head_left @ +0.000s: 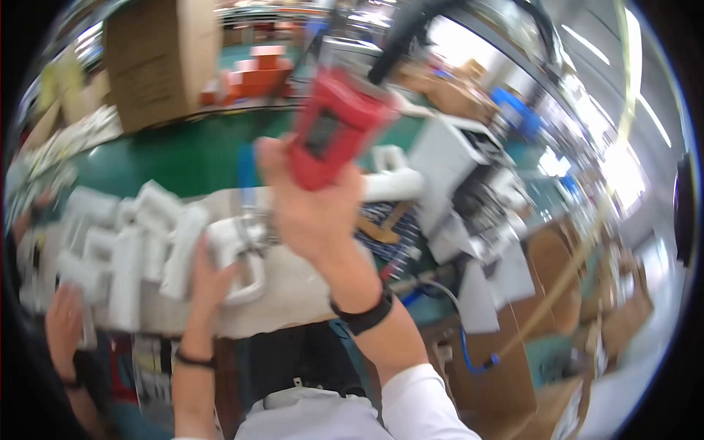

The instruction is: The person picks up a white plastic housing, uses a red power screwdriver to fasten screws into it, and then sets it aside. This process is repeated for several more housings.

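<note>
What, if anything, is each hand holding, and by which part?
The right hand appears to hold a red device by its lower end; blur hides the exact grip. The left hand is beside white pieces; any hold cannot be told.

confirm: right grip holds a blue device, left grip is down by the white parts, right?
Not quite: the head view shows the device in the right grip is red, not blue. The left grip is down by the white parts.
</note>
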`<state>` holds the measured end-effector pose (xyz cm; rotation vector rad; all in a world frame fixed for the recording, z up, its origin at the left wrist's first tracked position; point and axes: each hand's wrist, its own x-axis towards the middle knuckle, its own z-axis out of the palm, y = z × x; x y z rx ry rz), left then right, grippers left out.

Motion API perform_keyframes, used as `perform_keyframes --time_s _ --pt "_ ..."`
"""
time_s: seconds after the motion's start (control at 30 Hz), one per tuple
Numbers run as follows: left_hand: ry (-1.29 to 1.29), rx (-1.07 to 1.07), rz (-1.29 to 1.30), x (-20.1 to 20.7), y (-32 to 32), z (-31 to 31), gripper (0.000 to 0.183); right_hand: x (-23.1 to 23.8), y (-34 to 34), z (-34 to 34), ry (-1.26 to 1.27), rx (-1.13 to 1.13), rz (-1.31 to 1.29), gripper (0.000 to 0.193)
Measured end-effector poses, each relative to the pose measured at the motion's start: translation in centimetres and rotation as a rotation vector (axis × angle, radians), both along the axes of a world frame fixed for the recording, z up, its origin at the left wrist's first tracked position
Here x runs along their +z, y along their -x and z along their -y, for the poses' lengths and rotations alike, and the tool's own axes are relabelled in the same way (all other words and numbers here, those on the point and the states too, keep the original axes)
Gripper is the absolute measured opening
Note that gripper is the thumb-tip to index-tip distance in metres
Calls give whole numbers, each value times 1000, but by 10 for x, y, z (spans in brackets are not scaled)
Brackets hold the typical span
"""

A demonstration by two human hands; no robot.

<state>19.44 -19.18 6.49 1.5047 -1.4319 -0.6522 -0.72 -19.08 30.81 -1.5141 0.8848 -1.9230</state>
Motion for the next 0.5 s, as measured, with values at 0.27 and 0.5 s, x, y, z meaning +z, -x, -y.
perform_keyframes --time_s 0.27,0.5 --pt "-479 -607 -385 55 -1 -126 72 2 29 8 234 -191 -110 32" --pt "-67 -1484 -121 33 234 -134 49 -2 34 -11 8 -23 -106 28"
